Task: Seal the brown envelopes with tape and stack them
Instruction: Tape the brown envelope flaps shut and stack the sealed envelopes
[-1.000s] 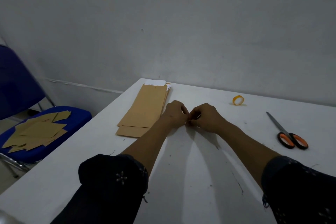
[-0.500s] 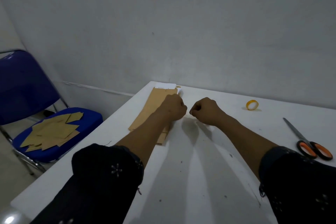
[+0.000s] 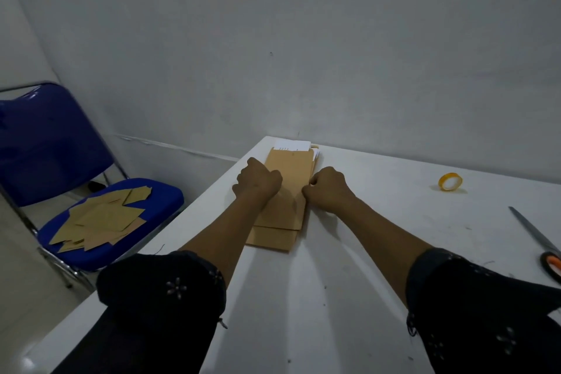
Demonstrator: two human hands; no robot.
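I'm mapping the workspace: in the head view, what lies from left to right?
Blue chair with loose envelopes → left hand → envelope stack → right hand → tape roll → scissors.

A blue padded chair with a shiny metal frame [image 3: 54,143] stands to the left of the big white table [image 3: 303,313]. Long metal scissors with orange and black handles [image 3: 537,237] lie at the table's right edge. A plain grey wall [image 3: 303,39] is behind.
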